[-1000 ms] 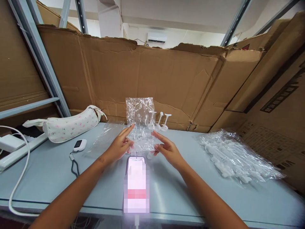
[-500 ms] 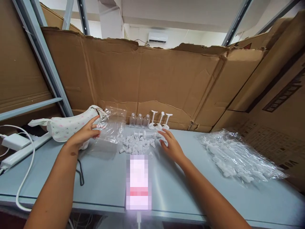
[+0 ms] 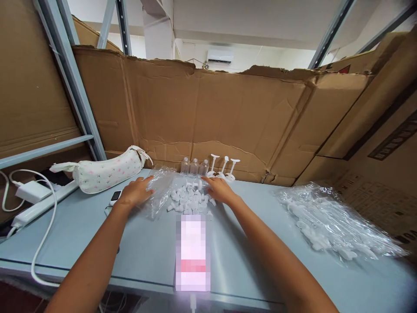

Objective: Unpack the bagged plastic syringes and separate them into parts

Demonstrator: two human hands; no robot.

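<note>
My left hand [image 3: 137, 191] is at the left edge of a crumpled clear plastic bag [image 3: 162, 189], its fingers around the film. My right hand [image 3: 220, 189] reaches in from the right, fingers stretched out, over the far right side of a heap of small white plastic pieces [image 3: 189, 199]. It covers most of a clear tube lying there, so contact with the tube is not plain. Behind the heap stand three small clear bottles [image 3: 194, 167]. To their right three white plunger-like parts [image 3: 224, 165] stand upright on round bases.
A large clear bag of white parts [image 3: 335, 221] lies on the right. A lit phone [image 3: 193, 252] with a cable is at the front. On the left are a patterned pouch [image 3: 107, 171], a small device [image 3: 115, 198] and a power strip [image 3: 45, 208]. Cardboard [image 3: 211, 113] walls the back.
My left hand has moved right and down, and the plastic bag has sunk and crumpled. My right hand has moved left over the clear tube. The small device has come into view.
</note>
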